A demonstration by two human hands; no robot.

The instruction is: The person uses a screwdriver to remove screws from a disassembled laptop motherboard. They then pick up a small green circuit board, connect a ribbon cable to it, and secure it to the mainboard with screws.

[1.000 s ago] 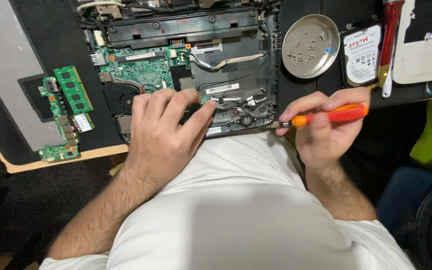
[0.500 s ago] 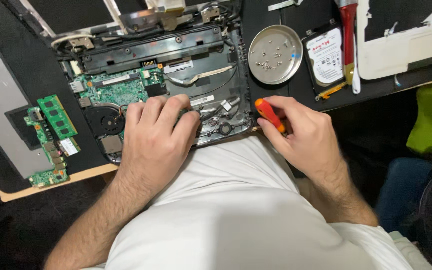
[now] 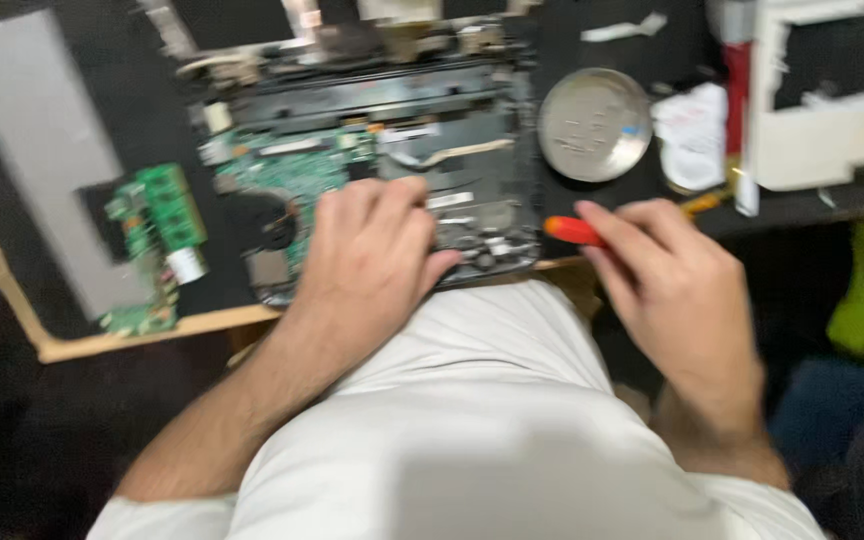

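Left hand (image 3: pixel 372 255) lies flat, fingers loose, on the opened laptop (image 3: pixel 382 150); right hand (image 3: pixel 667 285) grips an orange screwdriver (image 3: pixel 572 231) — a slip could gouge the green board (image 3: pixel 287 170).

1. I am looking down at a dark work table (image 3: pixel 72 60) with a pale wooden edge running along its near side.
2. An opened laptop base (image 3: pixel 372 150) is lying near the middle of it.
3. A grey panel (image 3: pixel 42 160) is lying at the left, with small green circuit boards (image 3: pixel 157 215) beside it.
4. A round metal dish (image 3: pixel 594 124) is sitting just right of the laptop base.
5. A white frame (image 3: pixel 822 100) is lying at the far right.
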